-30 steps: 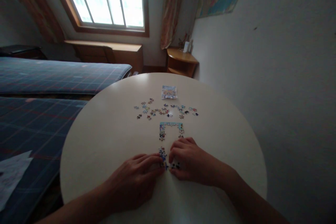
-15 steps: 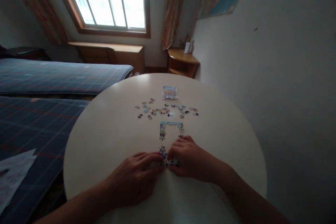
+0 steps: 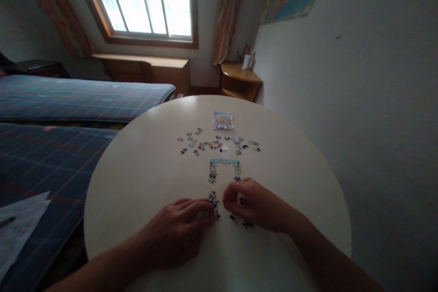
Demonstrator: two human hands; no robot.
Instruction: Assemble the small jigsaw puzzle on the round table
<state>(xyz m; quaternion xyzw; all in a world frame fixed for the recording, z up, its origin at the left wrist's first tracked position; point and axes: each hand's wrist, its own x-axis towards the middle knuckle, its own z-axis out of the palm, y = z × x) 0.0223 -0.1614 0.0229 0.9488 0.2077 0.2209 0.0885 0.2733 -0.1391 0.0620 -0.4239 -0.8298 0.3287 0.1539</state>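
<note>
On the desk [image 3: 143,164], the puzzle strip [image 3: 212,198], likely light, stiff and best pinched by its edges, touches the left hand [image 3: 181,226]; how far either grip closes, or whether the curled right hand [image 3: 255,203] holds anything, I cannot tell.

My surroundings are dim, with daylight coming from the window [image 3: 147,0] ahead, its panes blown out to near white. A soft sheen lies along the far edge of the table [image 3: 137,169], and a small glare spot shines among the loose puzzle pieces [image 3: 215,145], whose print is too soft to read. My left hand [image 3: 181,228] and right hand [image 3: 251,203] look dark; the wide lens skews the window frame.
</note>
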